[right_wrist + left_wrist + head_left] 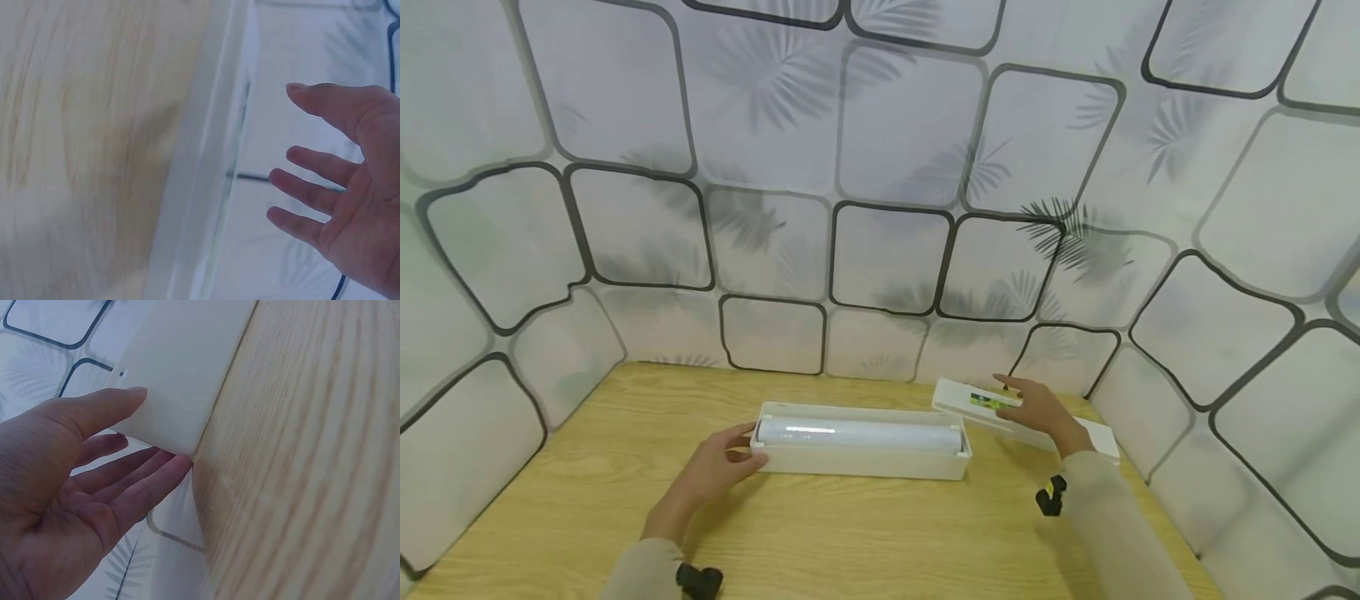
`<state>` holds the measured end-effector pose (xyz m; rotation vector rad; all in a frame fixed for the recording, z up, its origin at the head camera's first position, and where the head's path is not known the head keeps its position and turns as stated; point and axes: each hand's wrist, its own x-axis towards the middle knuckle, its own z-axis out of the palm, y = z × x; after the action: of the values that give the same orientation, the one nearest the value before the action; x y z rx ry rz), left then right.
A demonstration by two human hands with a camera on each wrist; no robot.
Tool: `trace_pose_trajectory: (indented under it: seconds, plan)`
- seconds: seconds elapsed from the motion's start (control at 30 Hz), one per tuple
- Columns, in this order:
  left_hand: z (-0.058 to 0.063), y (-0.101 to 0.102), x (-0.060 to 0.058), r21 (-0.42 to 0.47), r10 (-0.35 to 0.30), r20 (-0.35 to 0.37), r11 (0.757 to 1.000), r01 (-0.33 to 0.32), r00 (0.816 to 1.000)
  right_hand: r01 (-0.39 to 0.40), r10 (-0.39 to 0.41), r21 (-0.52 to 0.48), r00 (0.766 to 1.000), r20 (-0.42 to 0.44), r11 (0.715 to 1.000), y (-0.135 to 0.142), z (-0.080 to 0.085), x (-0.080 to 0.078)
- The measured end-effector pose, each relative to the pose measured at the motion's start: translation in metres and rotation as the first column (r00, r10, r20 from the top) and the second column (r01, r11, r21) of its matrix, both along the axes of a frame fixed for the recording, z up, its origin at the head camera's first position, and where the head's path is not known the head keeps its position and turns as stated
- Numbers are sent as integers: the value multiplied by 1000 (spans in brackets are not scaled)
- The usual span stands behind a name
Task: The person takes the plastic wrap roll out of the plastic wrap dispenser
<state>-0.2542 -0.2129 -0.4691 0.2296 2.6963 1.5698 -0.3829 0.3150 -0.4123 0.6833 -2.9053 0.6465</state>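
The person's left hand [718,468] is touching the left end of the open white dispenser box [865,462], fingers [147,481] straight and released against its wall, gripping nothing. The box is lying lengthwise on the wooden counter [587,475] with a roll of cling film [857,434] inside. The right hand [1037,407] is resting, fingers relaxed and spread, over the white lid [958,399] lying just behind the box's right end.

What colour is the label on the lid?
Green and yellow on the white lid, best seen in the head view.
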Motion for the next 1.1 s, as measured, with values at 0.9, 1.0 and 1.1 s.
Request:
trace_pose_trajectory:
  seconds: [0.9, 1.0, 1.1]
  plan:
    - [-3, -1, -1, 12, -10, -10, 1000, 10, 1000, -290, 290, -17, 947, 136, 957, -113, 39, 34]
    - [-3, -1, -1, 12, -11, -4, 1000, 11, 1000, -296, 294, -12, 939, 180, 955, -121, 39, 34]
    - [-3, -1, -2, 8, -9, 7, 1000, 9, 1000, -282, 278, -16, 930, 241, 959, -129, 39, 35]
